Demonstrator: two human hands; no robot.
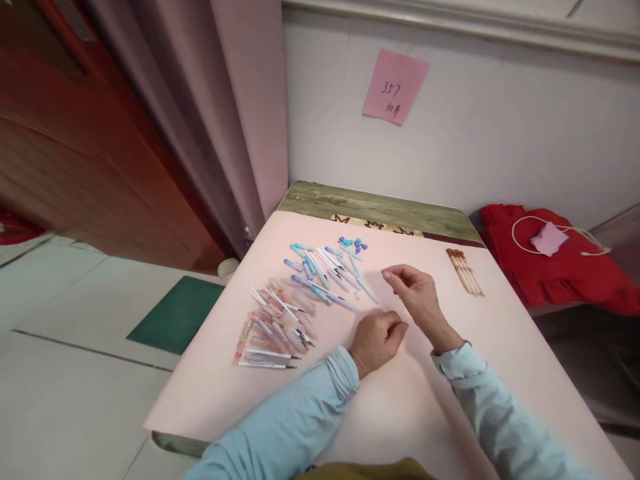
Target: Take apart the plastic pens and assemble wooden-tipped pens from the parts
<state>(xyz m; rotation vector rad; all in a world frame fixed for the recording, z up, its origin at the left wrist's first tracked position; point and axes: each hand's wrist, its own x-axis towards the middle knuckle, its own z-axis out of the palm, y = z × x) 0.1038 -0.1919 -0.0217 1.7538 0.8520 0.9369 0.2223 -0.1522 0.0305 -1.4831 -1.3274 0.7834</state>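
Note:
My left hand [377,341] rests low over the middle of the table, its fingers curled inward; whatever they hold, if anything, is hidden. Just beyond it, my right hand [416,292] is raised with thumb and forefinger brought together, and I cannot make out anything between them. To their left lie loose blue and turquoise pen parts [299,266] mixed with white pen refills [317,265]. Small blue pieces [359,245] sit behind that pile. Nearer me is a heap of pinkish translucent pen parts [280,327], with dark-tipped refills [273,355] among them.
Several slim pens with brown tops [464,272] lie side by side at the right. The table [210,393] has a pale pink cover. A red cloth [515,257] with a white cord lies beyond the right edge. A pink note [396,87] hangs on the wall.

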